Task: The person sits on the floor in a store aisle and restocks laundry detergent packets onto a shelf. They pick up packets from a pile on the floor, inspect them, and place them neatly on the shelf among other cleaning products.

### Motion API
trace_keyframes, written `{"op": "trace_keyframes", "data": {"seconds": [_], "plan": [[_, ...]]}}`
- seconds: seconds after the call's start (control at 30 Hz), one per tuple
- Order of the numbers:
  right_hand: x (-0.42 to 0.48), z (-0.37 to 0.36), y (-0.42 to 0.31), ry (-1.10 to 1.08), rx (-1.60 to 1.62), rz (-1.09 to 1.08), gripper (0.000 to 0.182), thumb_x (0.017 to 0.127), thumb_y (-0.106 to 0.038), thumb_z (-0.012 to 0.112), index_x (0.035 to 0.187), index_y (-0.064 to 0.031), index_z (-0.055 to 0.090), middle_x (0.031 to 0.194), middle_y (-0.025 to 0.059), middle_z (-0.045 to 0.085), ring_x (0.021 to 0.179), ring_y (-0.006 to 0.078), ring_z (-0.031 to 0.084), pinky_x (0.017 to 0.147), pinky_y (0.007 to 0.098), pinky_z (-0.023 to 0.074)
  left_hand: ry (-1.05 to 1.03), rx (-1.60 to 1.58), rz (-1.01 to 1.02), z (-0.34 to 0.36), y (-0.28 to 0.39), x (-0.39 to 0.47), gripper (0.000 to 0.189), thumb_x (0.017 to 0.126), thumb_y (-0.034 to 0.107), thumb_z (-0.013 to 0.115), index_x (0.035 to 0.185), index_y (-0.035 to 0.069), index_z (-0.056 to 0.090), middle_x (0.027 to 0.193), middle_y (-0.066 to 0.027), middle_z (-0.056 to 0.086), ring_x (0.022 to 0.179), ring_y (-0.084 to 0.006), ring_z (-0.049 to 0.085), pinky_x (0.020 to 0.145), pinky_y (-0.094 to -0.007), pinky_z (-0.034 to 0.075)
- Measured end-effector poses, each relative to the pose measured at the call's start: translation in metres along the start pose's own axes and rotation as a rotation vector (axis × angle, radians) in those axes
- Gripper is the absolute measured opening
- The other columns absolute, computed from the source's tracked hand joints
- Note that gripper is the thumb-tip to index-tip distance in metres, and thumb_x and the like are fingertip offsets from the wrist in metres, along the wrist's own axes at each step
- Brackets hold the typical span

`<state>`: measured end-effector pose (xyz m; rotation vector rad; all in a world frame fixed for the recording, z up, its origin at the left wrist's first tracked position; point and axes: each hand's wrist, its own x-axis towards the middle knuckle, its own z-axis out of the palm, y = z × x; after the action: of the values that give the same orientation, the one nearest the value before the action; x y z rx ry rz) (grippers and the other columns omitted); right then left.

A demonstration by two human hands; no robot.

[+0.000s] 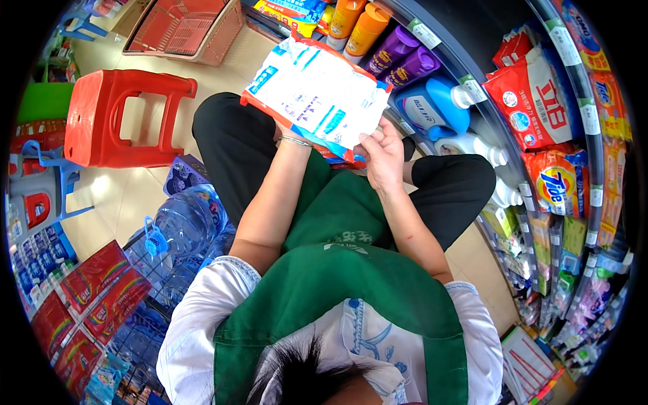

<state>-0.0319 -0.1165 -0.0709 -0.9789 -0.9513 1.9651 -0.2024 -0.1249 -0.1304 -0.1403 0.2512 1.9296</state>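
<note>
A white, red and blue plastic bag of what looks like laundry powder (324,96) lies tilted across both my hands, its printed back towards me. Beneath its near left edge is my left hand (284,132), mostly hidden by the bag, with a metal bangle at the wrist. My right hand (379,150) pinches the near right corner between thumb and fingers. Under that corner, above my lap, part of another red and blue package (349,163) shows. My green apron (334,217) covers my lap between my bent knees.
Shelves on the right hold a blue detergent bottle (430,109), a Tide bag (554,182) and a red Liby bag (529,98). Purple bottles (400,55) and orange bottles (364,28) stand ahead. Leftward are a red plastic stool (96,119), a shopping basket (187,30) and large water bottles (185,220).
</note>
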Motion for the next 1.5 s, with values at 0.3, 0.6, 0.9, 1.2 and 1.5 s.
{"op": "trace_keyframes", "data": {"seconds": [0.3,0.6,0.9,1.2,1.5], "plan": [[-0.009,0.002,-0.009,-0.103,0.029,0.035,0.036,0.082,0.003,0.050,0.117,0.0039,0.040,0.095,0.0126,0.063,0.073,0.0153,0.063,0.064,0.0247,0.0527,-0.005,0.067,-0.028,-0.014,0.009,0.007,0.055,0.089,0.045,0.039,0.127,0.006,0.040,0.125,-0.0142,0.048,0.110,-0.0276,0.050,0.085,-0.0379,0.046],[-0.008,-0.002,-0.001,-0.122,-0.206,0.279,0.013,0.084,-0.009,0.058,0.088,0.0035,0.059,0.083,0.0044,0.063,0.073,0.0072,0.056,0.067,0.0213,0.0442,-0.031,0.020,0.027,0.016,0.010,-0.004,0.055,0.089,0.047,0.035,0.125,0.006,0.041,0.124,-0.0144,0.048,0.109,-0.0292,0.050,0.088,-0.0411,0.044],[-0.009,-0.010,0.000,-0.311,-0.107,0.127,0.012,0.086,-0.008,0.057,0.090,0.0026,0.060,0.087,0.0039,0.063,0.076,0.0061,0.054,0.069,0.0204,0.0422,0.044,0.034,0.064,-0.013,0.014,0.010,0.060,0.088,0.052,0.033,0.125,0.006,0.042,0.123,-0.0133,0.049,0.107,-0.0289,0.051,0.086,-0.0402,0.046],[-0.013,-0.018,0.009,-0.324,-0.073,0.169,0.013,0.086,-0.010,0.057,0.092,0.0007,0.061,0.085,0.0008,0.062,0.078,0.0054,0.053,0.072,0.0203,0.0420,0.063,0.121,0.017,0.004,0.009,-0.002,0.050,0.090,0.043,0.040,0.121,0.004,0.046,0.118,-0.0143,0.052,0.102,-0.0265,0.054,0.079,-0.0359,0.049],[-0.013,0.004,-0.010,-0.232,-0.097,0.171,0.015,0.088,-0.016,0.055,0.093,-0.0014,0.058,0.089,0.0016,0.060,0.083,0.0081,0.055,0.075,0.0238,0.0444,-0.084,0.003,-0.057,-0.002,0.020,-0.003,0.051,0.090,0.041,0.041,0.124,0.003,0.043,0.121,-0.0170,0.049,0.105,-0.0285,0.053,0.081,-0.0385,0.048]]}}
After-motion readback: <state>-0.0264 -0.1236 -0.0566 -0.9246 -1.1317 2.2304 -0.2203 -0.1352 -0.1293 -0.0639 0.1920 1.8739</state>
